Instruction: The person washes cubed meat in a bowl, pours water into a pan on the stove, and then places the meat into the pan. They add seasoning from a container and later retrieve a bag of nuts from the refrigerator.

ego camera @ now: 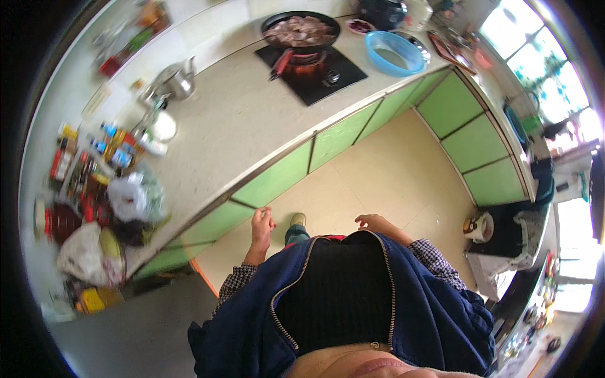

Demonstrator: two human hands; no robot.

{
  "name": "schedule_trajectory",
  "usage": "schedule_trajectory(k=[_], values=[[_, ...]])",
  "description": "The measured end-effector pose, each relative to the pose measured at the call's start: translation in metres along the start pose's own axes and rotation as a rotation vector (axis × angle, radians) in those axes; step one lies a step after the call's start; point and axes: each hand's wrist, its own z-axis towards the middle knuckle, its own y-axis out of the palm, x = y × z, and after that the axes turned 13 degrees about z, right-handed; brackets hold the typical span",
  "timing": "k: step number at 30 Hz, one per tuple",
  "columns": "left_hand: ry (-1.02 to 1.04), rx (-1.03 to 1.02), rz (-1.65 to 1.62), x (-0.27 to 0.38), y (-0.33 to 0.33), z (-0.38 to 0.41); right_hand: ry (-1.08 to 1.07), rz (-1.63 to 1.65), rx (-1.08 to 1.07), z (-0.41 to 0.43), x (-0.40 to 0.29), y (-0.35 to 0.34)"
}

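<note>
Below the counter edge, my left hand (263, 227) hangs in front of the green cabinet doors with its fingers curled, and nothing shows in it. My right hand (376, 224) is over the tiled floor, fingers loosely bent and apart, empty. Both hands are away from the counter. On the counter, a black frying pan (301, 32) full of pieces of meat sits on a glowing black glass cooktop (312, 90). Its red and black handle points toward the counter's front. A light blue plastic basin (395, 54) stands to the right of the pan.
A steel kettle (177, 81), a jar of white contents (163, 124), bottles (122, 157) and plastic bags (130, 193) line the counter's left part. At right are a cutting board (449, 51), green cabinets (477, 141) and a lined bin (510, 231).
</note>
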Motion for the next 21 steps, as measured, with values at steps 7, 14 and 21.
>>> schedule_trajectory(k=[7, 14, 21], values=[[0.776, -0.344, 1.111, 0.031, 0.074, 0.124, 0.06, 0.151, 0.276, 0.023, 0.032, -0.068], [0.649, -0.543, 1.013, 0.093, 0.275, 0.182, 0.373, 0.421, 0.57, -0.066, 0.136, -0.124], [0.37, -0.619, 0.596, 0.082, 0.536, 0.195, 0.533, 0.689, 0.618, -0.147, 0.289, -0.191]])
